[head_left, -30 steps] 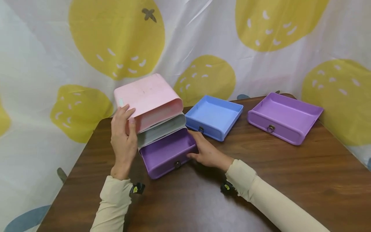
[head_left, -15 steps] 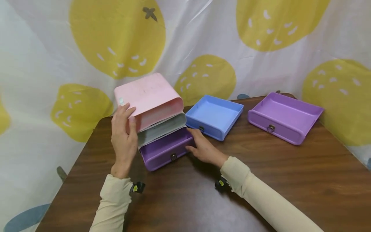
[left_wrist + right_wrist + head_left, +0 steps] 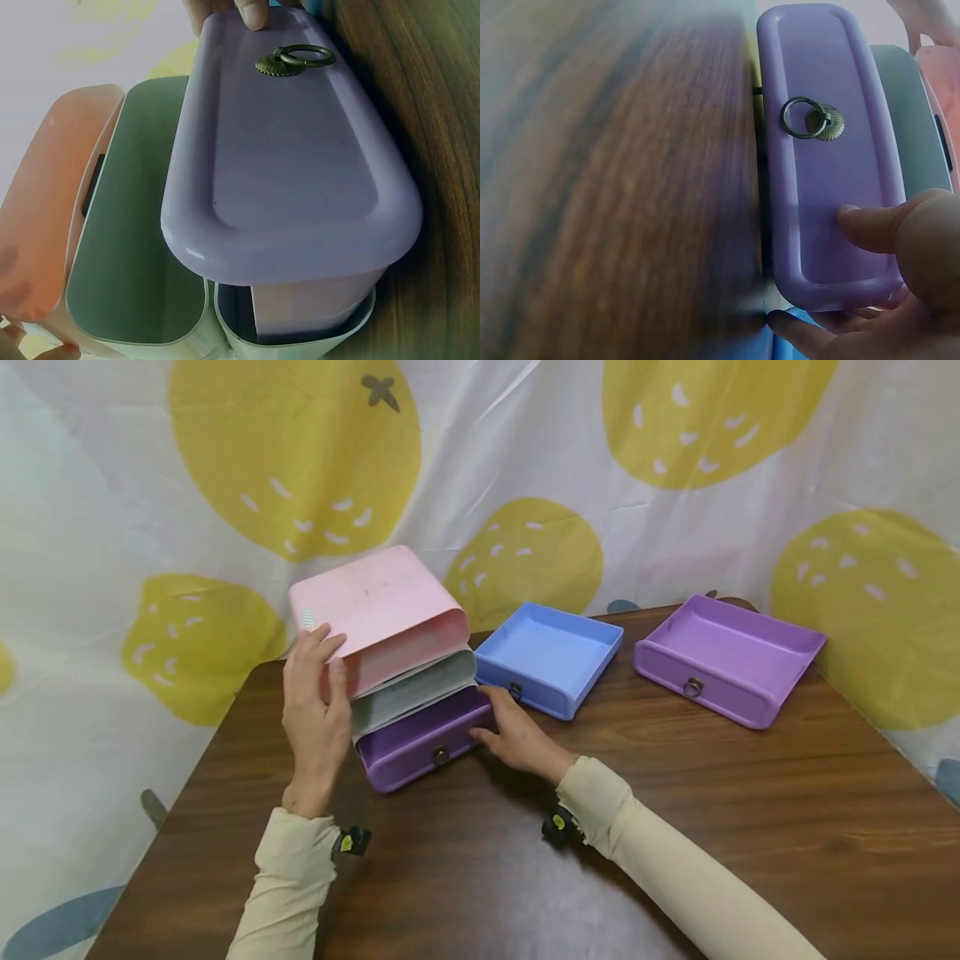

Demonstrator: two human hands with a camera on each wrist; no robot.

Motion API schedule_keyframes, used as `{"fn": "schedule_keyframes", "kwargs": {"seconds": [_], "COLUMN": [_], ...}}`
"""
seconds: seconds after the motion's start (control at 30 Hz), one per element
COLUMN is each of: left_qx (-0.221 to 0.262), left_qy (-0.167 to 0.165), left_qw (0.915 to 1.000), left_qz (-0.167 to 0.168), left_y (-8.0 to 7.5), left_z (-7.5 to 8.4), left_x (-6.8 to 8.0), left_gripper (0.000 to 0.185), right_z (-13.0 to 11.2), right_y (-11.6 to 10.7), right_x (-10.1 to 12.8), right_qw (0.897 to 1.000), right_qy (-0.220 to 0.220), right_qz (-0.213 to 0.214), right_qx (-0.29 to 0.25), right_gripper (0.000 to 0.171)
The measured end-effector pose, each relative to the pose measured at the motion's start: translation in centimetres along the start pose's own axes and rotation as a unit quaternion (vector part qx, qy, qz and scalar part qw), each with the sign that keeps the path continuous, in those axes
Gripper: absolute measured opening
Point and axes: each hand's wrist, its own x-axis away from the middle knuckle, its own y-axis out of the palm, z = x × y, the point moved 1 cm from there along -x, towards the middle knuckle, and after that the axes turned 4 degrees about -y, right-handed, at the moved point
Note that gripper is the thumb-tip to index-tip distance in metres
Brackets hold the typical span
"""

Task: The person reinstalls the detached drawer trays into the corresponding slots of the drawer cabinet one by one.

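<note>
A tilted stack of drawer shells stands left of centre in the head view: a pink shell on top, a grey-green shell below, and a lowest one holding a purple drawer. That drawer is partly pulled out, and its front bears a brass ring handle. My right hand grips the drawer's right end, thumb on the front face, fingers round the side. My left hand rests against the pink shell's left side, fingertips on its top. The two upper shells hold no drawers.
A blue drawer lies on the wooden table just right of the stack. Farther right sits another purple drawer. Behind the table hangs a white curtain with yellow fruit shapes.
The lower purple drawer has slid farther into its shell, away from me, with my right hand moving along. My left hand keeps its place on the pink shell.
</note>
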Motion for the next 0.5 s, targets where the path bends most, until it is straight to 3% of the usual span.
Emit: {"fn": "schedule_keyframes", "kwargs": {"seconds": [0.17, 0.5], "left_qx": [-0.001, -0.004], "left_qy": [-0.002, 0.002], "left_qw": [1.0000, 1.0000], "left_qz": [-0.005, 0.000], "left_y": [0.23, 0.11], "left_z": [-0.09, -0.08], "left_x": [0.14, 0.00], "left_gripper": [0.031, 0.030], "right_z": [0.28, 0.48], "right_y": [-0.02, -0.18], "right_x": [0.03, -0.75], "right_qw": [1.000, 0.999], "right_qy": [0.012, 0.020], "right_qz": [0.014, -0.005], "right_qx": [0.001, 0.034], "right_gripper": [0.068, 0.071]}}
